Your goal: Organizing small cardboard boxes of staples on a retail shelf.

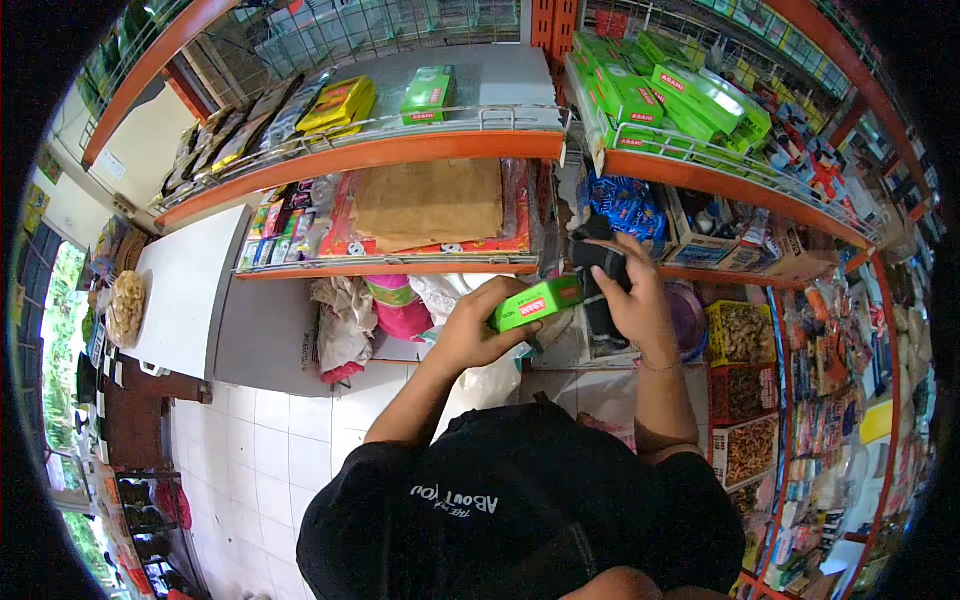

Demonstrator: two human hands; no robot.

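Note:
My left hand grips one end of a small green cardboard box with a red label patch, holding it tilted in front of my chest. In my right hand is a bunched black cloth, pinched between thumb and fingers. The cloth hangs just beyond the box's right end; whether the two touch I cannot tell. More green boxes of the same look are stacked on the upper right shelf. One single green box stands on the upper left shelf, near yellow packets.
Orange-edged shelf beams with wire guards run across before me. Brown paper sheets lie on the lower shelf. A white chest-like unit stands left. Crates of roots are at right, a purple basin beside them.

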